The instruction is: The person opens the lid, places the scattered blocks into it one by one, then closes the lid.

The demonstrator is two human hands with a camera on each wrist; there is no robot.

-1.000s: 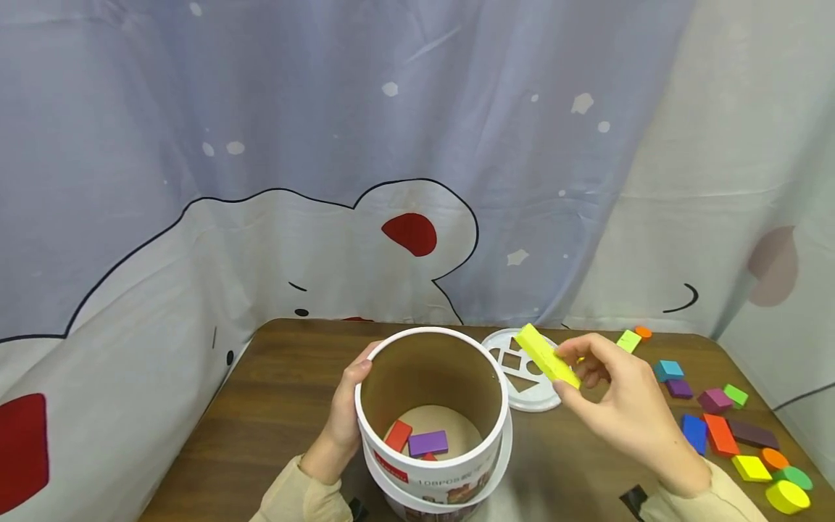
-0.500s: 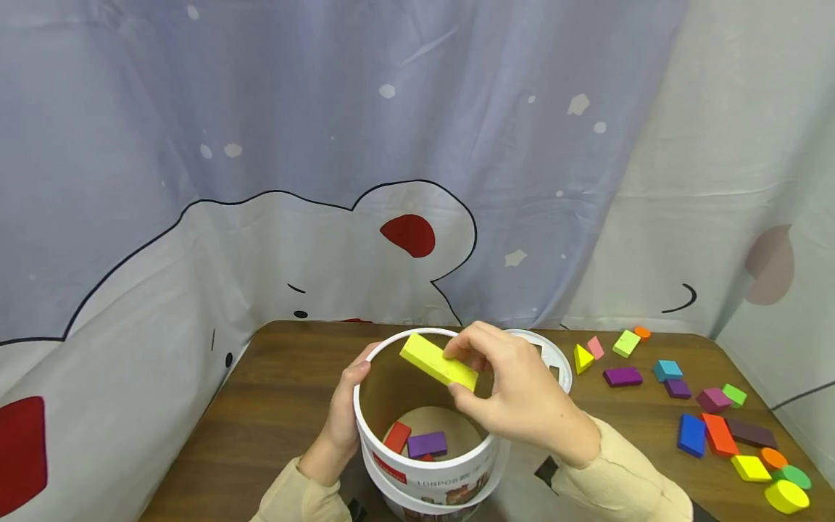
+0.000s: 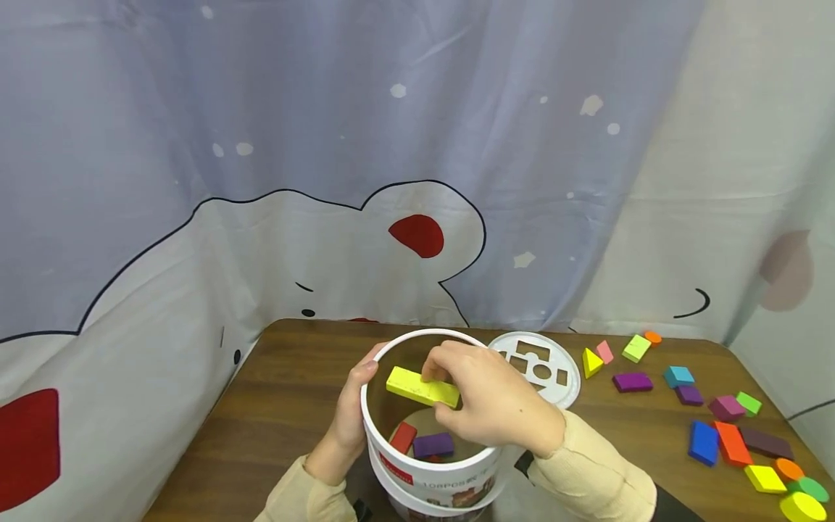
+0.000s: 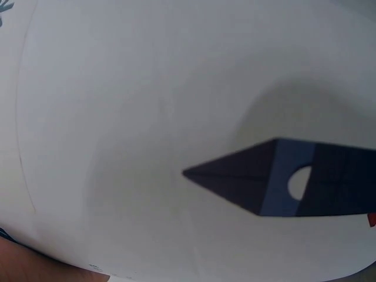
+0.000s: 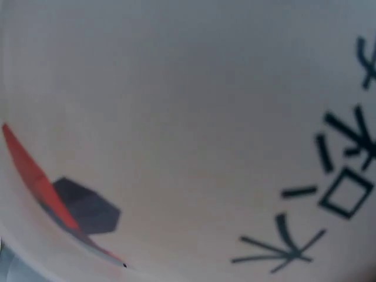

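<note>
A white bucket (image 3: 450,464) with printed sides stands at the table's front middle. Along its left side my left hand (image 3: 348,413) holds the wall near the rim. Over the opening, my right hand (image 3: 492,395) pinches a long yellow block (image 3: 420,388) between thumb and fingers. The block lies nearly level inside the rim, above the bottom. Down on the bucket's floor are a red block (image 3: 403,438) and a purple block (image 3: 433,444), plus a bit of another red one. Both wrist views show only printed white bucket wall (image 4: 129,117) up close, with a little skin in the left one.
Behind the bucket lies a white lid (image 3: 562,370) with shaped cut-outs. Several coloured blocks are scattered on the right of the wooden table (image 3: 261,406), among them a blue block (image 3: 704,442) and a yellow triangle (image 3: 591,363). A patterned curtain (image 3: 313,145) hangs behind.
My right hand has carried the yellow block leftward from beside the bucket, then down inside the rim, turning it more level. The left hand keeps its hold.
</note>
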